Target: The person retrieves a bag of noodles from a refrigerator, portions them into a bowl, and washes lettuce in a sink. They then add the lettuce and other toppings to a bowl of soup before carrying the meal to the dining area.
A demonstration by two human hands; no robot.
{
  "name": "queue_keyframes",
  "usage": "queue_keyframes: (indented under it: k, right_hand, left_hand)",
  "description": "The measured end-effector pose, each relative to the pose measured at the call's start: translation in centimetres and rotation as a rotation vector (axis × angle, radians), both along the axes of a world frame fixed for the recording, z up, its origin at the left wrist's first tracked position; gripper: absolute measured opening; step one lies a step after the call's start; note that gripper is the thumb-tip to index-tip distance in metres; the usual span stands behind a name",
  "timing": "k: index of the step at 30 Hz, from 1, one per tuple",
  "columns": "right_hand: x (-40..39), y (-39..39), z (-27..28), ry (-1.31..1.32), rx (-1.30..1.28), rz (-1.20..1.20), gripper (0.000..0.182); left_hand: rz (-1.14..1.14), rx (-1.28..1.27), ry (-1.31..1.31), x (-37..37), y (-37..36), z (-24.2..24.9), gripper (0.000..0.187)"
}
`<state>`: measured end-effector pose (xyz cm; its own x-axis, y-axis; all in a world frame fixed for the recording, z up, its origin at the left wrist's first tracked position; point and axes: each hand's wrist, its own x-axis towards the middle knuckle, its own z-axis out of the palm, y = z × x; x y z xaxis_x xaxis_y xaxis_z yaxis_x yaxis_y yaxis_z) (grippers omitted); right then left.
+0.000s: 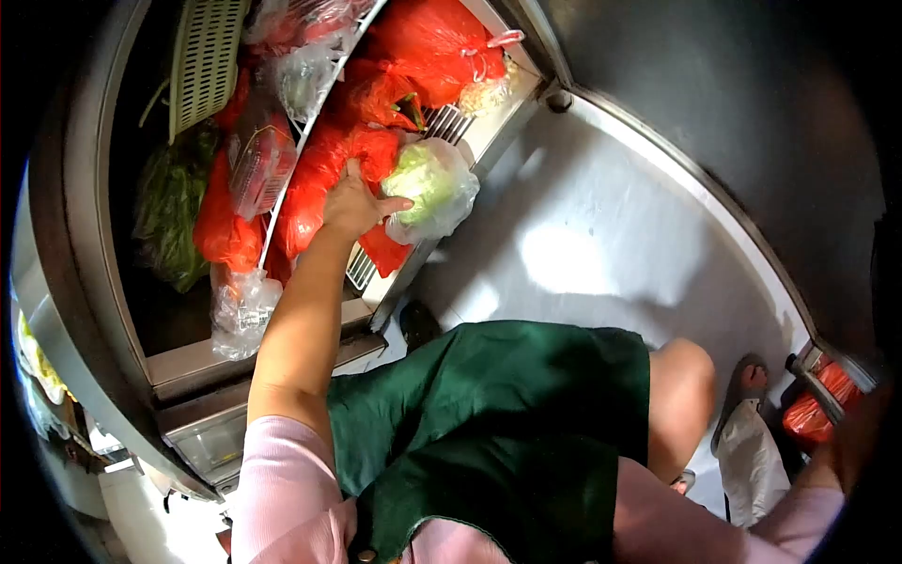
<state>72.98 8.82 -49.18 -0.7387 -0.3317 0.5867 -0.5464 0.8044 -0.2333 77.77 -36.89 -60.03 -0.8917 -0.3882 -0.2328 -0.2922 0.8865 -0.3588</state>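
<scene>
My left hand (355,203) reaches onto a wire shelf (449,124) in an open fridge, its fingers spread over red plastic bags (315,188). Its thumb points at a clear bag with a pale green vegetable (423,186) at the shelf's front edge; whether they touch is hard to tell. A tied red bag (432,47) lies further along the shelf. At the far right, my right hand (853,437) is in deep shadow beside the door's edge, near a red bag (819,406); its fingers cannot be made out.
A pale perforated basket (205,66), leafy greens in plastic (177,202) and more bags are on the fridge's other level. The door (733,103) stands wide open at the right. Below are my green apron (498,404) and a sandalled foot (749,381).
</scene>
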Motion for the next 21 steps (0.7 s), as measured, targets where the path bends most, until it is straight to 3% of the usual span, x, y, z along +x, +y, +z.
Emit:
queue_keyframes:
  k: [2, 3, 4, 5, 6, 7, 8, 9, 11, 13, 15, 17, 18, 19, 20, 21]
  right_hand:
    - [-0.6, -1.9, -2.0, 0.024, -0.085, 0.104, 0.026]
    - [-1.3, -3.8, -4.4, 0.036, -0.16, 0.225, 0.026]
    - [-2.7, -6.3, -10.5, 0.091, -0.244, 0.45, 0.026]
    - [-2.1, -11.6, -7.7, -0.147, -0.301, 0.291, 0.036]
    - [-3.2, -16.2, -14.0, -0.294, -0.481, 0.398, 0.042]
    - [-2.6, -20.4, -18.2, -0.625, -0.482, 0.319, 0.049]
    - [-2.0, -24.0, -21.8, -0.76, -0.588, 0.287, 0.059]
    - [-1.2, -27.3, -25.3, -0.942, -0.692, 0.318, 0.071]
    - [1.3, -30.1, -25.1, -1.416, -0.873, 0.237, 0.078]
    - [3.1, -31.5, -23.9, -1.665, -1.072, 0.197, 0.085]
    - [3.6, -32.8, -24.6, -1.68, -1.1, 0.2, 0.089]
    - [3.4, -33.3, -24.5, -1.798, -1.276, 0.219, 0.091]
    - [3.2, -33.8, -24.3, -1.748, -1.294, 0.2, 0.08]
    - [3.0, -34.5, -24.2, -1.74, -1.29, 0.207, 0.08]
    - [2.9, -35.4, -24.6, -1.667, -1.324, 0.254, 0.07]
    - [2.7, -36.4, -25.1, -1.589, -1.358, 0.299, 0.061]
  left_hand:
    - [0.134, 0.116, -0.047, -0.6, -1.5, -0.1, 0.096]
    - [0.045, 0.369, 0.237, -0.7, -4.2, -1.5, 0.095]
    - [-0.053, 0.617, 0.52, -1.0, -5.8, -2.2, 0.094]
    - [-0.06, 0.621, 0.524, -1.6, -5.4, -1.2, 0.094]
    - [0.052, 0.354, 0.361, -2.4, -4.4, 0.6, 0.092]
    - [0.161, 0.089, 0.193, -3.0, -4.0, 1.6, 0.09]
    - [0.039, 0.019, 0.375, -3.2, -4.7, 0.7, 0.092]
    - [0.038, 0.023, 0.373, -3.6, -6.4, -0.4, 0.092]
    - [-0.137, 0.132, 0.508, -5.1, -10.6, -2.2, 0.098]
    - [0.411, 0.669, 0.148, -6.3, -10.4, -1.0, 0.1]
    - [0.073, 0.315, 0.332, -6.4, -9.6, -1.2, 0.092]
    - [0.035, 0.192, 0.358, -5.7, -7.0, -0.7, 0.084]
    - [-0.007, 0.061, 0.384, -5.2, -4.9, 0.0, 0.077]
    - [0.145, 0.224, 0.261, -4.0, -1.1, 1.8, 0.065]
    - [-0.407, 0.059, 0.547, -2.1, -0.1, 0.7, 0.06]
    - [-0.741, 0.032, 0.525, -1.0, -0.3, -0.4, 0.057]
